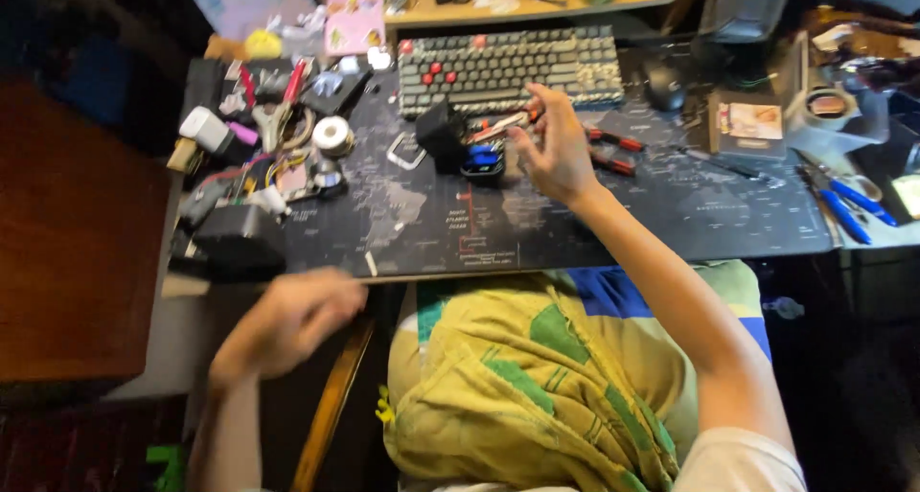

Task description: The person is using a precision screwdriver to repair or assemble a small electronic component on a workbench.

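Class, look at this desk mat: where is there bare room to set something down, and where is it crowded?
Bare mat lies right of the right hand, between the red-handled pliers and blue-handled pliers. A smaller patch sits along the front edge before the small black box. The left end around the solder spool is crowded.

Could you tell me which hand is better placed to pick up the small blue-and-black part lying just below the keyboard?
Probably the right hand: it is over the desk mat, beside the blue-and-black part. The left hand is blurred, down at the desk's near edge, farther away.
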